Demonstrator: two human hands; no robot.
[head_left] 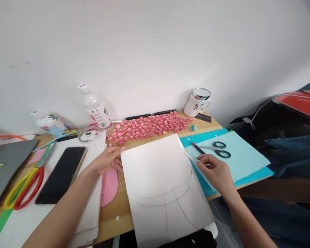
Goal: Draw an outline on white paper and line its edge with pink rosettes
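Observation:
A white sheet of paper [155, 172] with pencil lines on its lower half tilts over the table's front edge. My left hand [110, 160] pinches its upper left corner between thumb and fingers. By the sheet's right edge, my right hand [214, 170] is closed, fingertips together on a thin white strip [190, 157] that reaches toward the sheet. Just beyond that hand lie black-handled scissors [218, 149] and a dark pencil with a red tip [197, 148], both on a light blue sheet [244, 155].
Many rolled pink paper coils [150, 125] spread along the wall side, near a plastic bottle [96, 110] and a white mug [197, 103]. To the left lie a phone [62, 175], red-and-yellow-handled scissors [28, 187] and a tape roll [89, 135]. A pink paper piece [110, 187] lies beside the sheet.

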